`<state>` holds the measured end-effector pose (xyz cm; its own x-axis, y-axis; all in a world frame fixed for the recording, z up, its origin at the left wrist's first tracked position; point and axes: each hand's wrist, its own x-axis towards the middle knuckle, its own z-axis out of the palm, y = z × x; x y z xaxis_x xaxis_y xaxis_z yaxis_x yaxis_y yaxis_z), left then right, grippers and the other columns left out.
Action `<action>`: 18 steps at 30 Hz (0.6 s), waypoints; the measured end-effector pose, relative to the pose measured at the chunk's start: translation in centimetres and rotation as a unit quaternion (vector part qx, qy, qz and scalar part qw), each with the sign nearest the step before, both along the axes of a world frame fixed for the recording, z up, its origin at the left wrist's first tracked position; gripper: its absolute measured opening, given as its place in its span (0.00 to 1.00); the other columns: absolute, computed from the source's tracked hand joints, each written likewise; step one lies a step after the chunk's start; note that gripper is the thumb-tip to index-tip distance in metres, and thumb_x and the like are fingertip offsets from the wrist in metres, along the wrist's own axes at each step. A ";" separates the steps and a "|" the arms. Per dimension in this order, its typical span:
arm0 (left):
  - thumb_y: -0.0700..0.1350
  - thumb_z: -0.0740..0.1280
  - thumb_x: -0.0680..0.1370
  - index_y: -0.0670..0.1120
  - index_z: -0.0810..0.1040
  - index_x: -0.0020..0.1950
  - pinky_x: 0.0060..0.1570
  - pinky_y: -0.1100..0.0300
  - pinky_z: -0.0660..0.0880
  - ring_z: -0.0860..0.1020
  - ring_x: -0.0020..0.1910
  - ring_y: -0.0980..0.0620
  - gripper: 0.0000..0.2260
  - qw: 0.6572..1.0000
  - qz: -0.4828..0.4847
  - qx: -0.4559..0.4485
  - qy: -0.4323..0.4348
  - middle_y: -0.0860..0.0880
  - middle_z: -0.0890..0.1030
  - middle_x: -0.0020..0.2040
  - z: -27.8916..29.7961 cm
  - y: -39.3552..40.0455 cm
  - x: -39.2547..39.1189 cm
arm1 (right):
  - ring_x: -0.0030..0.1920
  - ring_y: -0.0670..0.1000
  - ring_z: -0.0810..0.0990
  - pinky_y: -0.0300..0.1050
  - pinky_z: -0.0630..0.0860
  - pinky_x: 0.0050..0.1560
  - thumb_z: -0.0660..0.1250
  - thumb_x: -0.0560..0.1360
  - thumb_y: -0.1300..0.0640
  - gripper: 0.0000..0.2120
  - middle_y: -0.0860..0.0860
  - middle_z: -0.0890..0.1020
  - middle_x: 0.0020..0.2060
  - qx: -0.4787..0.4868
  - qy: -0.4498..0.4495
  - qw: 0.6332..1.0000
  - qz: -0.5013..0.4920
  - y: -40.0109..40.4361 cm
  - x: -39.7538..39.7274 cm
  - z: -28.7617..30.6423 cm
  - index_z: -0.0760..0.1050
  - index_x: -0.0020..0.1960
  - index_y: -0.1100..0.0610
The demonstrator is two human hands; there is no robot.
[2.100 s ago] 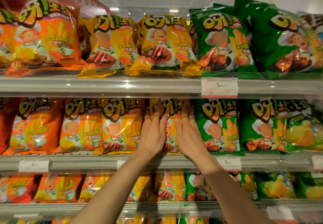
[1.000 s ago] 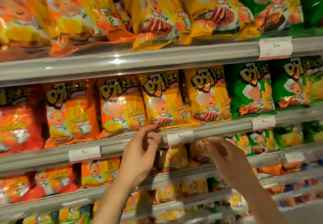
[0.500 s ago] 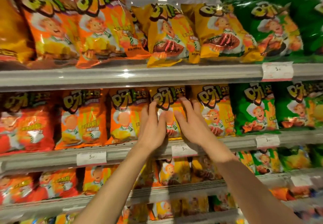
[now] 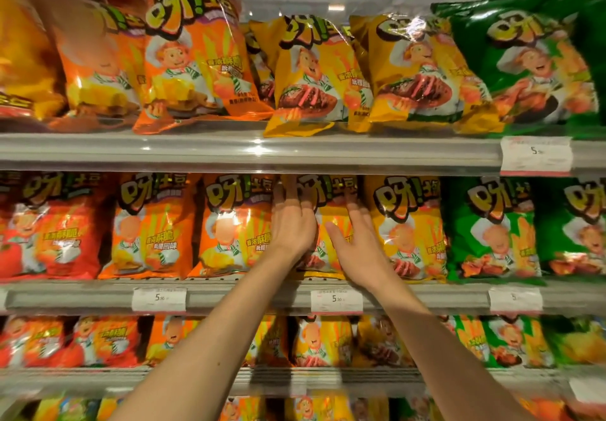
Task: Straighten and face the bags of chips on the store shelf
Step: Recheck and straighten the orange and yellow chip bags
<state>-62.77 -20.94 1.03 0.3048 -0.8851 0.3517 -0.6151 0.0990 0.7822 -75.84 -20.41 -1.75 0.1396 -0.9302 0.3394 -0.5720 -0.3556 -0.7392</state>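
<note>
A yellow chip bag (image 4: 329,197) stands upright in the middle of the second shelf (image 4: 249,296). My left hand (image 4: 293,227) lies flat on its left half with straight fingers reaching up to the logo. My right hand (image 4: 355,243) presses flat on its right half, fingers spread. An orange bag (image 4: 234,223) stands to its left and another yellow bag (image 4: 406,223) to its right, both facing forward. The hands hide much of the middle bag's picture.
The top shelf (image 4: 295,151) carries leaning orange, yellow and green bags (image 4: 531,59). Green bags (image 4: 488,227) fill the right of the second shelf and a red bag (image 4: 46,227) stands at its left end. White price tags (image 4: 336,301) hang on the shelf rail. More bags stand on the lower shelves.
Both hands have come up from the shelf rail and spread flat on the yellow bag again. The view has tilted up and drawn closer to the shelf.
</note>
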 end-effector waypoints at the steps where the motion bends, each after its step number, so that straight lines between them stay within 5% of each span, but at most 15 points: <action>1: 0.44 0.54 0.85 0.49 0.53 0.82 0.76 0.55 0.54 0.58 0.79 0.39 0.25 1.000 0.002 -0.004 0.002 0.40 0.53 0.82 -0.1 -0.2 0.0 | 0.79 0.50 0.50 0.36 0.49 0.66 0.57 0.82 0.44 0.31 0.51 0.49 0.80 0.001 -0.006 1.000 0.000 0.0 0.0 0.0 0.49 0.81 0.51; 5: 0.48 0.54 0.85 0.53 0.54 0.81 0.74 0.45 0.63 0.66 0.74 0.36 0.24 1.000 -0.008 -0.013 0.020 0.37 0.62 0.78 -0.7 -0.7 0.7 | 0.79 0.49 0.48 0.36 0.47 0.66 0.56 0.83 0.45 0.30 0.49 0.46 0.80 0.018 -0.022 1.000 0.003 -0.1 -0.1 -0.2 0.48 0.81 0.49; 10: 0.48 0.52 0.86 0.46 0.57 0.81 0.74 0.53 0.59 0.61 0.76 0.41 0.22 1.000 -0.023 0.005 -0.010 0.40 0.56 0.81 -1.3 -0.3 1.3 | 0.79 0.47 0.48 0.36 0.46 0.67 0.52 0.84 0.45 0.27 0.46 0.48 0.80 0.026 -0.044 0.999 0.005 -0.4 0.3 -0.3 0.47 0.80 0.46; 13: 0.49 0.52 0.86 0.42 0.64 0.76 0.63 0.49 0.73 0.74 0.64 0.39 0.21 1.000 -0.024 0.009 0.015 0.38 0.73 0.69 -0.9 -0.4 1.3 | 0.79 0.47 0.49 0.38 0.47 0.70 0.51 0.84 0.46 0.28 0.47 0.51 0.80 0.040 -0.055 0.998 0.007 -0.7 0.3 -0.5 0.46 0.81 0.47; 15: 0.52 0.53 0.86 0.44 0.58 0.78 0.63 0.51 0.72 0.74 0.65 0.42 0.22 0.998 -0.038 -0.018 0.056 0.44 0.74 0.64 -1.2 0.5 1.2 | 0.78 0.49 0.54 0.44 0.52 0.74 0.54 0.83 0.44 0.31 0.47 0.54 0.80 0.053 -0.089 0.995 0.006 -0.7 0.1 -0.5 0.43 0.81 0.46; 18: 0.58 0.55 0.84 0.50 0.46 0.82 0.67 0.60 0.63 0.65 0.74 0.50 0.30 0.992 -0.071 -0.014 0.106 0.50 0.68 0.73 -2.6 2.8 0.8 | 0.77 0.52 0.59 0.52 0.59 0.75 0.57 0.81 0.40 0.35 0.49 0.57 0.79 0.073 -0.124 0.989 -0.010 -1.1 0.1 -0.4 0.44 0.80 0.48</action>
<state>-61.98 -18.10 -1.55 0.2480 -0.9151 0.3180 -0.4159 0.1959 0.8880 -75.76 -21.47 -2.19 0.0496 -0.9738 0.2218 -0.3723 -0.2241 -0.9007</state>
